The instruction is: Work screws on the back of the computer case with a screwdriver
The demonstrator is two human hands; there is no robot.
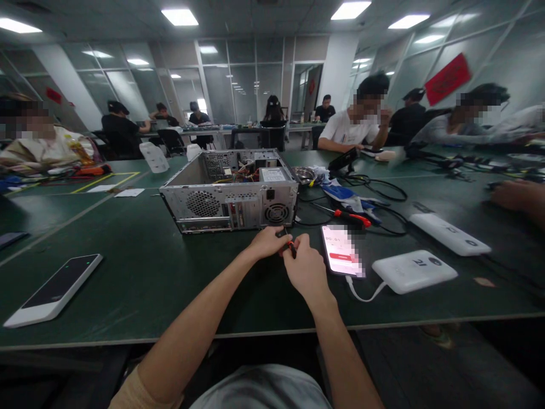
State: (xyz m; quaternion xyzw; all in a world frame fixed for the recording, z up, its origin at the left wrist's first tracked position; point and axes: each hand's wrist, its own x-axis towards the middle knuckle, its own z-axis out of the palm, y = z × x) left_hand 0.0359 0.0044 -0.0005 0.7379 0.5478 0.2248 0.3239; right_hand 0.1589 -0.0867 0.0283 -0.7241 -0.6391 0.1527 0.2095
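Observation:
My left hand (267, 242) and my right hand (307, 267) meet just in front of an open grey computer case (232, 193) lying on the dark green table (140, 272). Both hands are closed around a small red-and-black screwdriver (291, 246) held between them. The case's rear panel with fan grilles faces me. Cables and a power supply show inside its open top.
A lit phone (341, 250) lies right of my hands, cabled to a white power bank (414, 271). A second power bank (449, 233), a red-handled screwdriver (351, 216) and black cables lie beyond. A white-edged phone (55, 288) sits at left. Other people sit around the tables.

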